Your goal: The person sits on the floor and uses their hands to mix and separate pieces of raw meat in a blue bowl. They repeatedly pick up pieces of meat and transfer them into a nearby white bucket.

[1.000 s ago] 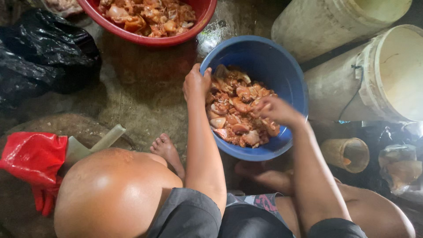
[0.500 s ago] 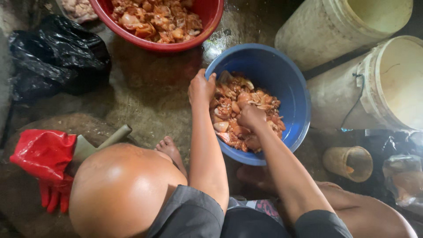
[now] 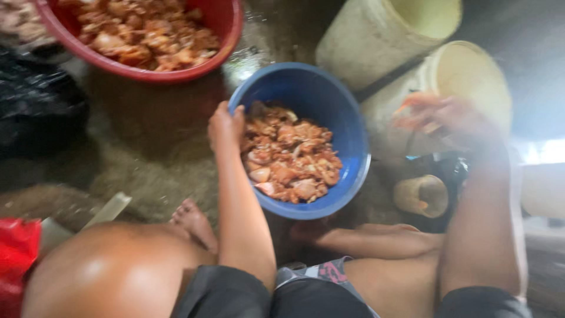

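Looking straight down at someone sitting on the floor with a blue bowl (image 3: 347, 135) between their knees, about half full of raw meat pieces (image 3: 288, 156), pinkish-orange chunks piled toward the near side. The left hand (image 3: 225, 126) sits on the bowl's left rim, fingers curled over the edge and gripping it, right beside the meat.

The right hand (image 3: 450, 118) is out to the right, well clear of the bowl, up over a pale bucket (image 3: 471, 76). It's really blurred, but it looks closed around an orange-pink piece of meat. I can't tell how tight the grip is.

Behind that bucket there's a second pale bucket (image 3: 376, 41), the two touching. At the top left is a red bowl (image 3: 223, 35) holding more of the same meat, just beside the blue one. A black plastic bag (image 3: 35, 112) lies at the left, something red (image 3: 17, 259) sits at the bottom left corner, and a small round tan container (image 3: 421, 194) sits to the right of the blue bowl.
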